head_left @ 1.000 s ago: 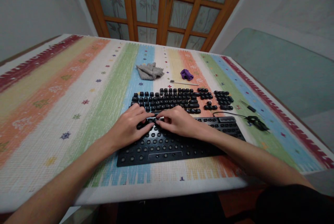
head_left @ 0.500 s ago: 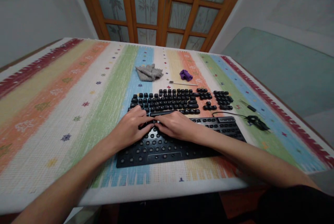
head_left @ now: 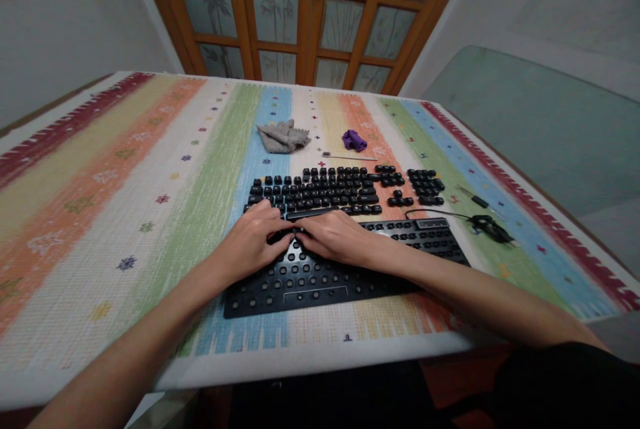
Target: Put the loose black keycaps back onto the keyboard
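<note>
My left hand (head_left: 253, 237) comes in from 8 o'clock and my right hand (head_left: 333, 236) from 3 o'clock, their fingertips nearly meeting over the far edge of the black keyboard body (head_left: 313, 281). On each, thumb and forefinger are drawn close, almost to a pinch; whether something small sits between them I can't make out, since my own fingers cover the spot. The keyboard body spreads from 3 o'clock round to 7 o'clock of my fingertips, its rows of bare key mounts showing. I judge it stiff and fairly light, best taken by its two short ends, away from the mounts, which could snap under a sideways push.

The loose black keycaps (head_left: 333, 192) lie in rows from 11 o'clock to nearly 3 o'clock. They look like hard, smooth plastic: almost weightless, apt to slip or flip, so I'd take each by opposite side walls. The long spacebar keycap (head_left: 313, 213), just beyond my right hand at 1 o'clock, would likely twist if held at one end; both ends suit it better.
</note>
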`<action>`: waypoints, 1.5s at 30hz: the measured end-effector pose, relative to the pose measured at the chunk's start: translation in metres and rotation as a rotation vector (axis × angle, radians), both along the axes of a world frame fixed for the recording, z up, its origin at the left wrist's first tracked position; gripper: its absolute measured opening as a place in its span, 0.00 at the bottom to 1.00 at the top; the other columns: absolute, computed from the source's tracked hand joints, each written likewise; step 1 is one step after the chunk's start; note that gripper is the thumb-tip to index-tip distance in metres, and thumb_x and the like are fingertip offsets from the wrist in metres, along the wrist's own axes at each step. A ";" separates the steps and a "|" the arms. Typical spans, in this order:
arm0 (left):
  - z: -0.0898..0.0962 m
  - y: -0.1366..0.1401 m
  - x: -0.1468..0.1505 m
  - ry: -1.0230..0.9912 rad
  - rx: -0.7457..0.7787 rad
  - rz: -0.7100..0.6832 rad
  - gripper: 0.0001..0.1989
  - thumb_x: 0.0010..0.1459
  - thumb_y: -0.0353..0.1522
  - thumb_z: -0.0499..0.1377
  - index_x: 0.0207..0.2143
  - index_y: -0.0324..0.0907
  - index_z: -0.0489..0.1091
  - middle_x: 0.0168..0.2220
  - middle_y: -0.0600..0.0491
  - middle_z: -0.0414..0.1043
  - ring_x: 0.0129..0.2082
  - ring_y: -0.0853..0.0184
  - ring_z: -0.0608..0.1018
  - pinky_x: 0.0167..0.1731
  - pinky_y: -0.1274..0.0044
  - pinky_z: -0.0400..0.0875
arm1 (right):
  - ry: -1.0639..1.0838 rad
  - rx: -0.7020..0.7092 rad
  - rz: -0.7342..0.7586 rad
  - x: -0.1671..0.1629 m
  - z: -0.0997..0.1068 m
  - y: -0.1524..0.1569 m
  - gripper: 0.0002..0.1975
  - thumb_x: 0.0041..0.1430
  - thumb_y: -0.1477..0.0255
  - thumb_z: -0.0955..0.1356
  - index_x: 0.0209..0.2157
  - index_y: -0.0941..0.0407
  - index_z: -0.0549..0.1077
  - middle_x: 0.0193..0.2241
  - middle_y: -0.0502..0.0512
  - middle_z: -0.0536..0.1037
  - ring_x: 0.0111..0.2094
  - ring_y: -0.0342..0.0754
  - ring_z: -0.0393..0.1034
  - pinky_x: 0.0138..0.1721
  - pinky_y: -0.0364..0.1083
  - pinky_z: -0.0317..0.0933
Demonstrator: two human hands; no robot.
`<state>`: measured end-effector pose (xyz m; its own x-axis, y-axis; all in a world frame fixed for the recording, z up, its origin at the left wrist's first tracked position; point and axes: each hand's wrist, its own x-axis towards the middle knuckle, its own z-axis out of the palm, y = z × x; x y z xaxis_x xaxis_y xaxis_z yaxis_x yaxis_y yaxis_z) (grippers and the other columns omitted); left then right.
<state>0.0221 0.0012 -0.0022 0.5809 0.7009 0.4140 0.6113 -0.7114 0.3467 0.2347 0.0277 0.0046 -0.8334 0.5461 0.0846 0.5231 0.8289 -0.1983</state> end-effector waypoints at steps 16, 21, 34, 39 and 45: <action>-0.001 -0.006 0.003 -0.106 0.060 -0.004 0.09 0.66 0.31 0.56 0.40 0.39 0.76 0.27 0.52 0.69 0.32 0.64 0.68 0.34 0.72 0.64 | 0.189 0.069 -0.204 0.008 0.040 0.070 0.13 0.60 0.73 0.66 0.43 0.59 0.79 0.25 0.52 0.77 0.25 0.42 0.66 0.32 0.43 0.54; -0.008 -0.006 0.002 -0.076 0.062 -0.002 0.10 0.67 0.30 0.55 0.39 0.40 0.77 0.27 0.52 0.69 0.31 0.64 0.68 0.35 0.71 0.65 | 0.045 0.034 -0.287 0.007 0.031 0.118 0.13 0.61 0.73 0.68 0.44 0.61 0.80 0.24 0.53 0.78 0.24 0.42 0.65 0.31 0.43 0.54; -0.005 -0.009 0.004 -0.078 0.099 0.003 0.10 0.67 0.30 0.54 0.39 0.38 0.76 0.27 0.52 0.70 0.31 0.65 0.69 0.38 0.69 0.67 | -0.095 -0.022 -0.175 0.003 0.021 0.146 0.12 0.60 0.75 0.67 0.41 0.58 0.83 0.30 0.57 0.82 0.28 0.45 0.69 0.32 0.44 0.55; -0.007 -0.008 0.004 -0.079 0.132 0.014 0.10 0.67 0.30 0.54 0.39 0.38 0.75 0.27 0.52 0.71 0.31 0.65 0.69 0.38 0.69 0.67 | -0.045 -0.030 -0.215 0.003 0.025 0.145 0.12 0.63 0.73 0.66 0.41 0.61 0.81 0.28 0.57 0.80 0.27 0.43 0.66 0.31 0.43 0.53; -0.008 -0.006 0.003 -0.114 0.170 0.039 0.08 0.66 0.29 0.55 0.40 0.37 0.74 0.29 0.51 0.72 0.31 0.65 0.69 0.35 0.71 0.67 | 0.191 -0.244 -0.191 0.015 0.039 0.112 0.16 0.64 0.66 0.66 0.40 0.63 0.79 0.26 0.54 0.76 0.26 0.42 0.63 0.30 0.44 0.53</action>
<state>0.0253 -0.0051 -0.0102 0.4971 0.6365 0.5897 0.6030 -0.7421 0.2927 0.2498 0.1402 0.0440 -0.6961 0.7139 0.0765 0.5986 0.6359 -0.4871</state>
